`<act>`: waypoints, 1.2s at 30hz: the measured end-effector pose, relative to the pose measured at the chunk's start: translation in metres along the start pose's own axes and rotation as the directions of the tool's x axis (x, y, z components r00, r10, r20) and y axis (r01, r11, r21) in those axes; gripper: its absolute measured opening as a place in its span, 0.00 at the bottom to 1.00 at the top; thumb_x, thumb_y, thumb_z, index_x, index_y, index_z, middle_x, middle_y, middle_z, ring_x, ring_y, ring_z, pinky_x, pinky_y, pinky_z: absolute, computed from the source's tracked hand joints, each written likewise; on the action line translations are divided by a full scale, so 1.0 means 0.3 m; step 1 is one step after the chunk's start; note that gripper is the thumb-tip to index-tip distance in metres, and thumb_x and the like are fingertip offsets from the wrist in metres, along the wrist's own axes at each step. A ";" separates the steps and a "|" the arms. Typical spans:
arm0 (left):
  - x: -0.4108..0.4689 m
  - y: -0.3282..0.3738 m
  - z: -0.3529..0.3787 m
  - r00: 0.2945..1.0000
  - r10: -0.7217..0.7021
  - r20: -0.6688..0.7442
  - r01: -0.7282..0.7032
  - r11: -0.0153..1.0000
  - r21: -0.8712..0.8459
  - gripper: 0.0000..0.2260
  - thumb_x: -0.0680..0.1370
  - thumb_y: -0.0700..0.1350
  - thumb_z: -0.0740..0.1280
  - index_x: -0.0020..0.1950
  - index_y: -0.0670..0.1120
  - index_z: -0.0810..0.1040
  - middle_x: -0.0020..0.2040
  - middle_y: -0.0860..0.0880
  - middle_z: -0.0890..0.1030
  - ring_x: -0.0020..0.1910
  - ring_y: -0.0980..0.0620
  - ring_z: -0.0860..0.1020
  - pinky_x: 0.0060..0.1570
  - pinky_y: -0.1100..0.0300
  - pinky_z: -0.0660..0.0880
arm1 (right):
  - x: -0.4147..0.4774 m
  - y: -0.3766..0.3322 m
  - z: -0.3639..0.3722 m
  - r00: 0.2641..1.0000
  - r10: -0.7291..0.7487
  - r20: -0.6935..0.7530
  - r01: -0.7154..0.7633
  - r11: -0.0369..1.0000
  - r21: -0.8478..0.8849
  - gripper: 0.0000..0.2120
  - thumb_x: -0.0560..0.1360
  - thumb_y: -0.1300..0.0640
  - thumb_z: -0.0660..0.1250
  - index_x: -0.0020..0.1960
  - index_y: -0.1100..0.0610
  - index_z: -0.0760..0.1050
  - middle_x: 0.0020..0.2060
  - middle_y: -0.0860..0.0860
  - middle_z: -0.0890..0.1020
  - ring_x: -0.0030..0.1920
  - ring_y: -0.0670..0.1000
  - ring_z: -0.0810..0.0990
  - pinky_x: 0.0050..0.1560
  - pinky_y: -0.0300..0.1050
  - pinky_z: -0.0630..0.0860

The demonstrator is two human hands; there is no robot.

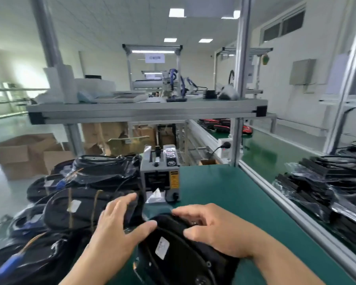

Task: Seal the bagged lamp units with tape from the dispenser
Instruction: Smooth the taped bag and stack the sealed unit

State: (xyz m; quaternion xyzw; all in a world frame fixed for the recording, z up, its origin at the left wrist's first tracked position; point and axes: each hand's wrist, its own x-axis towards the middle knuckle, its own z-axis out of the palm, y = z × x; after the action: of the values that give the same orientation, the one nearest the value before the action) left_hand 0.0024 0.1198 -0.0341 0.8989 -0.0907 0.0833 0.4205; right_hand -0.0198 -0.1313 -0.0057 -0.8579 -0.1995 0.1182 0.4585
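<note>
Fingers [193, 212] of the right hand [212, 229] grip the bagged lamp unit [173, 258], left hand [117, 225] flat beside them; reaching beyond for tape [156, 193] may let its bag reopen.

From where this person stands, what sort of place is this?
Likely a factory packing line: a tape dispenser on the green bench mat, piled bagged lamp units, and cardboard cartons on the floor.
</note>
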 end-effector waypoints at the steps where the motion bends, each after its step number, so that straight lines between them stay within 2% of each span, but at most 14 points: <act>1: -0.052 -0.021 -0.057 0.993 -0.025 0.116 0.033 0.997 -0.072 0.32 0.64 0.71 0.71 0.64 0.65 0.67 0.62 0.63 0.72 0.63 0.62 0.71 0.66 0.57 0.69 | -0.004 -0.026 0.014 0.994 -0.059 0.089 0.054 0.997 0.057 0.23 0.73 0.48 0.66 0.68 0.37 0.73 0.62 0.37 0.80 0.63 0.39 0.78 0.69 0.44 0.71; 4: -0.182 -0.057 -0.178 0.955 0.018 0.295 0.086 0.938 -0.335 0.30 0.67 0.67 0.70 0.66 0.56 0.75 0.58 0.47 0.83 0.60 0.51 0.81 0.61 0.57 0.76 | 0.019 -0.114 0.078 0.946 -0.152 0.286 0.111 0.982 0.153 0.22 0.75 0.49 0.65 0.68 0.33 0.72 0.64 0.38 0.79 0.66 0.45 0.78 0.70 0.48 0.70; 8: -0.267 -0.083 -0.289 0.998 -0.052 -0.026 0.037 0.919 -0.392 0.20 0.66 0.65 0.68 0.54 0.59 0.83 0.49 0.53 0.86 0.50 0.58 0.83 0.48 0.67 0.76 | 0.127 -0.198 0.185 0.912 -0.217 0.347 0.113 0.948 0.298 0.21 0.73 0.46 0.69 0.66 0.35 0.74 0.64 0.41 0.80 0.65 0.45 0.78 0.66 0.42 0.74; 10: -0.276 -0.108 -0.347 0.975 -0.144 -0.168 0.071 0.922 -0.381 0.18 0.66 0.65 0.68 0.51 0.60 0.84 0.47 0.54 0.86 0.47 0.58 0.83 0.50 0.62 0.76 | 0.174 -0.209 0.225 0.943 -0.163 0.291 -0.010 0.859 0.512 0.24 0.71 0.44 0.72 0.67 0.44 0.76 0.63 0.47 0.82 0.64 0.49 0.80 0.62 0.44 0.78; 12: -0.266 -0.145 -0.413 0.942 -0.236 -0.237 0.119 0.898 -0.423 0.15 0.70 0.62 0.68 0.49 0.57 0.85 0.46 0.52 0.87 0.47 0.53 0.84 0.51 0.54 0.78 | 0.204 -0.201 0.263 0.962 -0.128 0.242 -0.083 0.707 0.702 0.29 0.74 0.39 0.66 0.71 0.50 0.70 0.65 0.51 0.80 0.65 0.54 0.79 0.64 0.52 0.78; 14: -0.233 -0.188 -0.477 0.893 -0.360 -0.270 0.156 0.810 -0.565 0.11 0.74 0.58 0.70 0.46 0.52 0.87 0.43 0.47 0.87 0.42 0.48 0.86 0.43 0.53 0.82 | 0.228 -0.192 0.310 0.970 -0.110 0.215 -0.100 0.626 0.773 0.31 0.76 0.31 0.60 0.73 0.46 0.66 0.68 0.53 0.77 0.66 0.56 0.79 0.63 0.61 0.77; 16: -0.170 -0.235 -0.528 0.823 -0.452 -0.343 0.190 0.790 -0.583 0.11 0.76 0.56 0.70 0.40 0.53 0.87 0.38 0.47 0.87 0.33 0.51 0.85 0.30 0.60 0.79 | 0.257 -0.198 0.358 0.989 -0.074 0.125 -0.046 0.660 0.750 0.31 0.71 0.30 0.66 0.70 0.39 0.67 0.67 0.50 0.77 0.60 0.54 0.83 0.52 0.58 0.82; 17: -0.128 -0.255 -0.548 0.796 -0.482 -0.366 0.215 0.790 -0.574 0.12 0.75 0.58 0.70 0.38 0.53 0.87 0.37 0.47 0.86 0.33 0.51 0.84 0.30 0.60 0.79 | 0.279 -0.213 0.381 0.996 -0.074 0.058 0.011 0.699 0.715 0.31 0.68 0.31 0.72 0.69 0.35 0.68 0.66 0.46 0.77 0.57 0.50 0.84 0.50 0.54 0.83; 20: 0.022 -0.277 -0.583 0.792 -0.495 -0.359 0.242 0.793 -0.559 0.23 0.65 0.66 0.70 0.40 0.46 0.87 0.42 0.44 0.86 0.43 0.42 0.85 0.49 0.45 0.82 | 0.365 -0.265 0.409 0.982 -0.144 -0.123 0.187 0.844 0.503 0.39 0.63 0.42 0.78 0.70 0.32 0.66 0.61 0.32 0.74 0.58 0.46 0.83 0.54 0.47 0.82; 22: 0.123 -0.274 -0.590 0.812 -0.484 -0.328 0.267 0.806 -0.529 0.26 0.65 0.68 0.68 0.41 0.46 0.86 0.42 0.44 0.87 0.43 0.43 0.85 0.51 0.46 0.81 | 0.443 -0.289 0.399 0.962 -0.146 -0.230 0.227 0.895 0.383 0.38 0.70 0.51 0.77 0.74 0.37 0.64 0.55 0.28 0.74 0.55 0.45 0.83 0.50 0.40 0.82; 25: 0.258 -0.282 -0.595 0.849 -0.451 -0.276 0.242 0.796 -0.556 0.20 0.75 0.62 0.69 0.46 0.45 0.85 0.43 0.44 0.87 0.44 0.44 0.84 0.52 0.49 0.80 | 0.558 -0.296 0.361 0.961 -0.025 -0.276 0.157 0.869 0.470 0.36 0.75 0.63 0.73 0.77 0.45 0.62 0.59 0.42 0.75 0.50 0.46 0.84 0.45 0.39 0.83; 28: 0.340 -0.310 -0.593 0.876 -0.409 -0.256 0.245 0.834 -0.494 0.11 0.79 0.53 0.69 0.46 0.47 0.86 0.45 0.42 0.86 0.44 0.44 0.85 0.48 0.50 0.82 | 0.641 -0.270 0.342 0.965 0.047 -0.256 0.088 0.866 0.492 0.37 0.75 0.65 0.72 0.78 0.47 0.60 0.68 0.53 0.73 0.55 0.51 0.83 0.50 0.45 0.84; 32: 0.384 -0.363 -0.574 0.867 -0.412 -0.281 0.238 0.838 -0.492 0.08 0.80 0.45 0.67 0.51 0.44 0.84 0.47 0.40 0.85 0.47 0.43 0.84 0.53 0.45 0.82 | 0.703 -0.240 0.347 0.958 0.066 -0.278 0.055 0.913 0.404 0.38 0.74 0.60 0.74 0.78 0.48 0.61 0.62 0.49 0.75 0.54 0.49 0.81 0.51 0.43 0.83; 36: 0.389 -0.409 -0.544 0.851 -0.435 -0.295 0.263 0.838 -0.479 0.11 0.81 0.46 0.66 0.61 0.45 0.80 0.51 0.43 0.83 0.48 0.45 0.83 0.49 0.51 0.83 | 0.729 -0.198 0.354 0.937 0.045 -0.346 0.018 0.984 0.176 0.38 0.72 0.51 0.76 0.77 0.46 0.63 0.71 0.51 0.72 0.70 0.51 0.72 0.71 0.49 0.70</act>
State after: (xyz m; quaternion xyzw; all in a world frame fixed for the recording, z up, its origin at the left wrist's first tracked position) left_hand 0.1321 0.3121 0.0046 0.7523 0.1485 0.1600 0.6216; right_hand 0.1205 0.0757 -0.0191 -0.8226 -0.0982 -0.0152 0.5599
